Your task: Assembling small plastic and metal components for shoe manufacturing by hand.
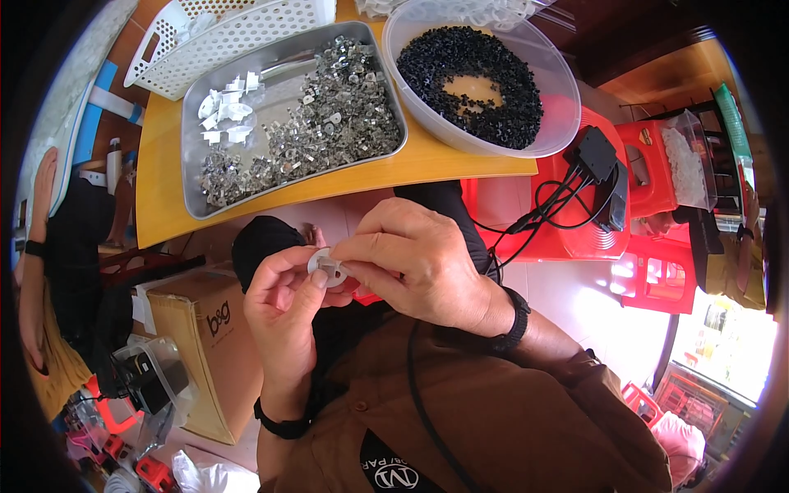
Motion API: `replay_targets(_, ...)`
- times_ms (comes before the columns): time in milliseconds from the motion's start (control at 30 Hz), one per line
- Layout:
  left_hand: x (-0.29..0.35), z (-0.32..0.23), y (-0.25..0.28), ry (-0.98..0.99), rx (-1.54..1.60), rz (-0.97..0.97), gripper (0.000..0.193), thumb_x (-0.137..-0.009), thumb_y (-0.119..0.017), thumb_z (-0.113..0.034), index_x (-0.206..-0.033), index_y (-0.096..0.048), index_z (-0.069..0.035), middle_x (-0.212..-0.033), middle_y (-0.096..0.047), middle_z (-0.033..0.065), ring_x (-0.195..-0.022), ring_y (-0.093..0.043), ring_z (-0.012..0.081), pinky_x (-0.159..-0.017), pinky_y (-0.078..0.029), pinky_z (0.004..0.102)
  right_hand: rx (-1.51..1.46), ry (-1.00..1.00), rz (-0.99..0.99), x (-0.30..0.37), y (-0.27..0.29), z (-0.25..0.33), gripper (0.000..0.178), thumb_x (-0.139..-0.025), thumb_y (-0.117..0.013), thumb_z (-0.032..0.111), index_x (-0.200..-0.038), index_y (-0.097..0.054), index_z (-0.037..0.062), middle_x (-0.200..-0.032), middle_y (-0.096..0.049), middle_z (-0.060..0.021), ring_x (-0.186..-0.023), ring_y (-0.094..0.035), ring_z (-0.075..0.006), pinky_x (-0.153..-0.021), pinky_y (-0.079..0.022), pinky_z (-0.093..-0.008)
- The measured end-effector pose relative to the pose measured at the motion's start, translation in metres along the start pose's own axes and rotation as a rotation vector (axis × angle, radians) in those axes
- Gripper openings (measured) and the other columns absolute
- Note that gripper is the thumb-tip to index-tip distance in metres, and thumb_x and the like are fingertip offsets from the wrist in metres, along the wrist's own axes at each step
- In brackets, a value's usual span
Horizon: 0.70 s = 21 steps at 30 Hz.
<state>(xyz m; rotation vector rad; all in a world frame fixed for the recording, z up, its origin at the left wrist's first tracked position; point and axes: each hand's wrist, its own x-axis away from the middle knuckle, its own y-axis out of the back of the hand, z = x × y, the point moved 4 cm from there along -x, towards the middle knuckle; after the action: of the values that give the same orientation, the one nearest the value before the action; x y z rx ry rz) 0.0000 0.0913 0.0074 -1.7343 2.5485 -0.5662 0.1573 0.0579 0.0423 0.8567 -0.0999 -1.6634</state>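
Observation:
Above my lap, my left hand (283, 300) pinches a small white plastic piece (335, 280) with a round flange and a hole. My right hand (423, 259) is closed in a pinch against the right side of that piece. Its fingertips hide whatever lies between them. Beyond my hands, a metal tray (279, 89) stands on the table and holds many small silvery metal parts (349, 111). Several white plastic pieces (226, 108) lie in the tray's left part. To its right, a clear plastic bowl (569, 111) holds many small black parts (514, 78).
A white perforated basket (246, 39) stands behind the tray on the yellow table (164, 177). Right of me, a red stool (546, 234) carries a black device (593, 154) with cables. A cardboard box (209, 345) stands at my left. Another person's arm (37, 197) shows at the far left.

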Motion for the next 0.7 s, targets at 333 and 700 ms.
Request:
replay_targets(333, 0.001, -0.003, -0.006, 0.014, -0.034, 0.04, 0.021, -0.089, -0.059, -0.003, -0.109, -0.057, 0.001, -0.096, -0.064, 0.0099, -0.083, -0.064, 0.0152, -0.065, -0.058, 0.0274, 0.14, 0.16, -0.043, 0.0, -0.003, 0.005, 0.019, -0.066, -0.069, 0.012, -0.084, -0.066, 0.0106, -0.077, -0.053, -0.0013, -0.07, -0.057, -0.0181, -0.053, -0.05, -0.0286)
replay_targets(700, 0.002, -0.002, -0.005, 0.007, 0.004, 0.06, 0.024, -0.088, -0.06, 0.001, -0.111, -0.054, 0.005, -0.102, -0.064, 0.0137, -0.089, -0.065, 0.018, -0.073, -0.058, 0.0304, 0.31, 0.249, 0.026, 0.0, 0.0, 0.01, 0.023, -0.065, -0.065, 0.013, -0.087, -0.062, 0.0081, -0.08, -0.051, -0.0036, -0.071, -0.055, -0.0184, -0.054, -0.049, -0.0285)
